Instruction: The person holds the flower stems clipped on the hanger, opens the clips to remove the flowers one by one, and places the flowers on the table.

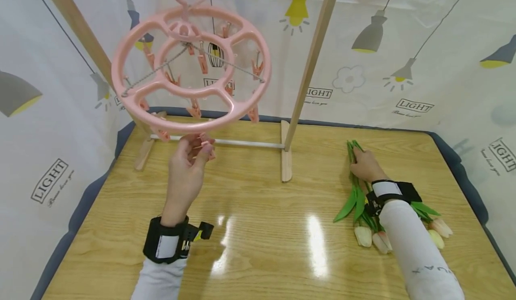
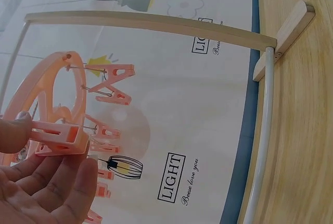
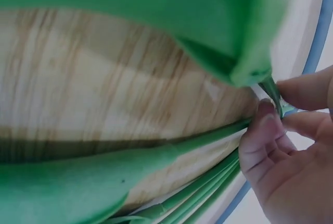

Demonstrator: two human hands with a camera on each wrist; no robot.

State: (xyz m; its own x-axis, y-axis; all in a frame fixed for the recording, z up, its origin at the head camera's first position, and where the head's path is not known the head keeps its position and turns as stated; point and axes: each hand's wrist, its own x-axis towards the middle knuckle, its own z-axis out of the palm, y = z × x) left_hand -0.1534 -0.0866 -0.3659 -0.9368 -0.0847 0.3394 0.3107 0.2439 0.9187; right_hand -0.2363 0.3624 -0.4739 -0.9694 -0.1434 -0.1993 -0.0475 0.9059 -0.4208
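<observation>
A round pink clip hanger (image 1: 250, 107) hangs from the wooden rack, with several small clothespins dangling from its rings. At its near rim my left hand (image 1: 186, 170) pinches one pink clothespin (image 2: 65, 138) between thumb and fingers. On the right, a bunch of artificial tulips (image 1: 363, 236) lies on the table, pale blossoms toward me and green stems pointing away. My right hand (image 1: 367, 166) is at the stem ends; in the right wrist view its thumb and fingertips pinch a green stem (image 3: 271, 96). My right forearm hides part of the bunch.
The rack's wooden post (image 1: 312, 67) rises between my hands, standing on a wooden foot (image 1: 286, 165). A white bar (image 1: 250, 143) runs low across the rack. Behind the wooden table (image 1: 258, 246) hangs a lamp-printed cloth (image 1: 455, 36).
</observation>
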